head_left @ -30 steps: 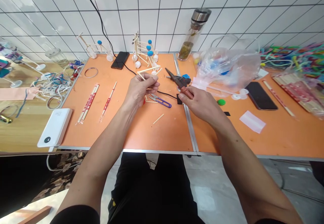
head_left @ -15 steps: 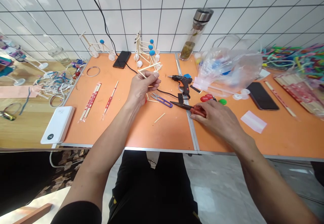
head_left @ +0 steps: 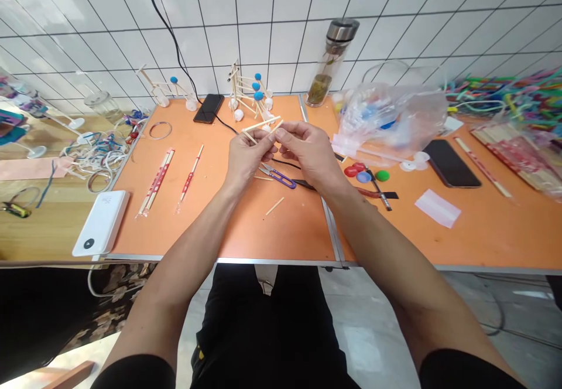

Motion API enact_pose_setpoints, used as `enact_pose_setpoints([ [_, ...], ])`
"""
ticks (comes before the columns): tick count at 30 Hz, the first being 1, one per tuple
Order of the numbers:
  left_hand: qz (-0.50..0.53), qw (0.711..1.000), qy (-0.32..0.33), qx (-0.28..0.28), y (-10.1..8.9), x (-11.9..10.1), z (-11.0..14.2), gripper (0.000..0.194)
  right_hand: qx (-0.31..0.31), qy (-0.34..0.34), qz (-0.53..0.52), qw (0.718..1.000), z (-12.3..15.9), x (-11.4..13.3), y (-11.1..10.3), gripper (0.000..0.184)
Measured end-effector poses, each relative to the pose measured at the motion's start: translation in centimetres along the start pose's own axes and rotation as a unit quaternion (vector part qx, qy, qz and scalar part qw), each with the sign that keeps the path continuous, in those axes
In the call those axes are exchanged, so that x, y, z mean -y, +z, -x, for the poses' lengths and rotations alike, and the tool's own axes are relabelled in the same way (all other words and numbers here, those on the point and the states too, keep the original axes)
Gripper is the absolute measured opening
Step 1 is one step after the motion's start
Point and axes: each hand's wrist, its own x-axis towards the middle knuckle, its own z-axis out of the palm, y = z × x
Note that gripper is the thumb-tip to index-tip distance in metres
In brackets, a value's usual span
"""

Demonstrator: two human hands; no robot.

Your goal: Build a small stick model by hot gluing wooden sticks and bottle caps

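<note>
One small frame (head_left: 259, 125) of thin wooden sticks, seemingly joined at their ends, is held at 12 o'clock from the body, raised over the orange tabletop (head_left: 246, 225). From its 7 o'clock side it is clamped between the thumb and fingers of the left hand (head_left: 248, 154); at its 4 o'clock side the right hand (head_left: 309, 152) is placed with thumb and forefinger close together by the end of a sloping stick – whether that end is truly pinched cannot be told. Very little weight is to be expected, and the wood should be stiff and not slippery, but the joints are probably fragile – so each stick is best taken lightly near a joint, without twisting. Purple snips (head_left: 283, 180) are seen at 5 o'clock from the frame
</note>
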Motion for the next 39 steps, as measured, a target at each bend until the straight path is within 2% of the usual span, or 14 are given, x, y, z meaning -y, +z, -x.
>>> enact_pose_setpoints([
  [4,0.015,0.998,-0.016,0.054,-0.1,0.3,0.0,0.047,0.005,-0.035,0.020,0.999,-0.3,-0.1,-0.4,0.041],
  [8,0.002,0.995,-0.041,0.096,-0.7,-0.2,-0.2,0.051,-0.007,-0.063,0.130,0.989,-0.5,1.3,-2.4,0.036],
  [13,-0.037,0.991,-0.018,0.124,-1.0,-0.4,-0.3,0.040,0.031,-0.082,0.334,0.938,-0.7,2.5,-4.3,0.021],
  [15,-0.049,0.990,-0.006,0.135,-1.0,-0.1,-0.2,0.031,0.046,-0.097,0.379,0.919,-0.7,2.5,-4.2,0.019],
  [17,-0.059,0.990,-0.009,0.131,-0.8,0.1,-0.1,0.021,0.056,-0.104,0.392,0.912,-0.7,2.3,-4.0,0.017],
  [20,-0.046,0.994,-0.037,0.092,-0.7,0.2,0.0,0.016,0.011,-0.123,0.350,0.928,-0.6,1.6,-3.9,0.014],
  [22,-0.015,0.997,-0.057,0.052,-0.8,0.0,-0.1,0.017,-0.045,-0.127,0.280,0.950,-0.5,0.8,-4.1,0.027],
  [24,0.021,0.997,-0.069,0.013,-0.9,-0.2,-0.3,0.022,-0.063,-0.086,0.191,0.976,-0.2,-0.2,-4.3,0.040],
  [27,0.068,0.994,-0.079,-0.022,-0.9,-0.2,-0.5,0.029,-0.020,0.010,0.076,0.997,0.1,-1.6,-3.8,0.051],
  [30,0.097,0.992,-0.083,-0.025,-0.8,0.2,-0.6,0.031,0.001,0.036,0.016,0.999,0.2,-2.6,-2.8,0.054],
  [34,0.111,0.989,-0.093,-0.005,-0.3,0.8,-0.3,0.030,-0.011,0.014,-0.009,1.000,0.0,-2.8,-2.1,0.050],
  [39,0.061,0.995,-0.081,0.012,-0.4,0.6,-0.3,0.027,-0.024,-0.014,0.023,0.999,0.0,-2.2,-2.5,0.043],
])
